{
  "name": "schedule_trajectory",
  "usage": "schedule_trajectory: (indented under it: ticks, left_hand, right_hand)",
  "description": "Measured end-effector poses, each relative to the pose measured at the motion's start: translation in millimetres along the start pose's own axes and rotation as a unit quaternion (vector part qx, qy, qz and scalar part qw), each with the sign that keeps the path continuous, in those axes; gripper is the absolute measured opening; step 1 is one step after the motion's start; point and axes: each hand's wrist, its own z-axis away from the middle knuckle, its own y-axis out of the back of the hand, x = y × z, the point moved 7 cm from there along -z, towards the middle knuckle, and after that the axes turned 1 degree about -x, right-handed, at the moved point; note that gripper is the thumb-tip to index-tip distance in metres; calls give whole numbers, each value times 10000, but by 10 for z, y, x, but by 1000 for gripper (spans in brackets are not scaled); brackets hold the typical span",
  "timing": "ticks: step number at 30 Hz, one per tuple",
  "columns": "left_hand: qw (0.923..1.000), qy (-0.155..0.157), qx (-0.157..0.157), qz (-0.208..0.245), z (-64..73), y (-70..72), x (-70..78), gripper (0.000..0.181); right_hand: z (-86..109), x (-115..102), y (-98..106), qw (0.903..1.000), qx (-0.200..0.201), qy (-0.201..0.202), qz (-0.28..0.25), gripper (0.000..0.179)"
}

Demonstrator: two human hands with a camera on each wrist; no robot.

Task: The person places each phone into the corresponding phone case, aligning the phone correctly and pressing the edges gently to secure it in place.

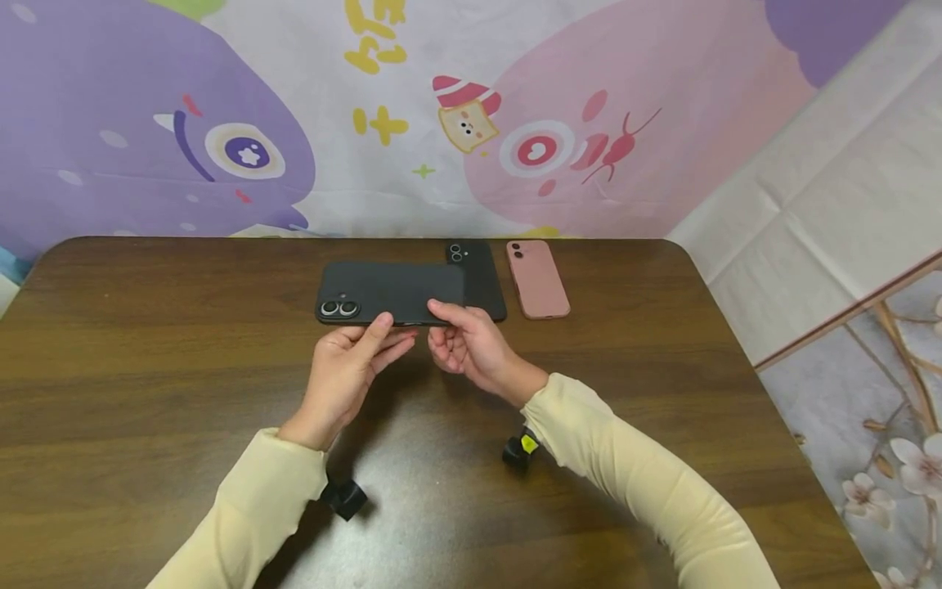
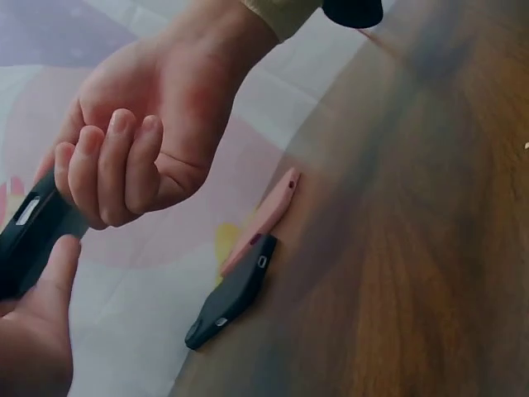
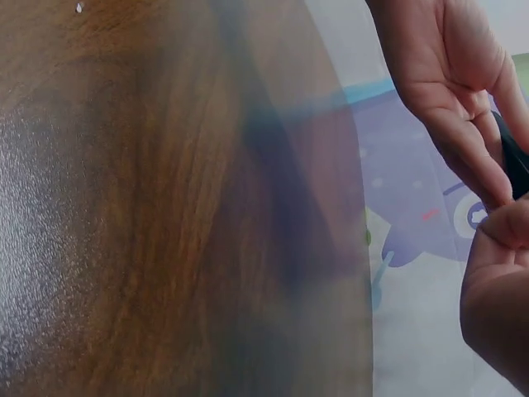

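Both hands hold a black phone (image 1: pixel 393 290) sideways above the table, its two-lens camera at the left end. My left hand (image 1: pixel 342 376) grips its near edge, thumb on the upper face and fingers beneath. Further along that edge, my right hand (image 1: pixel 478 348) pinches the right part, thumb on top and the other fingers curled below. In the left wrist view, the right hand (image 2: pixel 149 141) shows those curled fingers beside the phone (image 2: pixel 33 231). The right wrist view catches only a dark sliver of the phone (image 3: pixel 514 157) between the hands.
Behind the held phone, a second black phone (image 1: pixel 482 282) lies on the brown wooden table (image 1: pixel 184 368), partly covered in the head view. A pink phone (image 1: pixel 539 280) lies to its right. A patterned cloth (image 1: pixel 390 180) hangs along the table's far edge.
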Motion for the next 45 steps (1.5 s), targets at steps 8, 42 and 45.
schedule_trajectory:
  ticks: [8, 42, 45]
  left_hand:
    - [9948, -591, 254, 787, 49, 19, 81, 14]
    - [9962, 378, 775, -68, 85, 200, 44, 35]
    - [9963, 497, 662, -239, 111, 167, 11, 34]
  right_hand:
    - [33, 103, -96, 9976, -451, -462, 250, 48]
    - [1, 33, 87, 9984, 313, -397, 256, 36]
    - [-26, 32, 92, 9981, 412, -397, 229, 31]
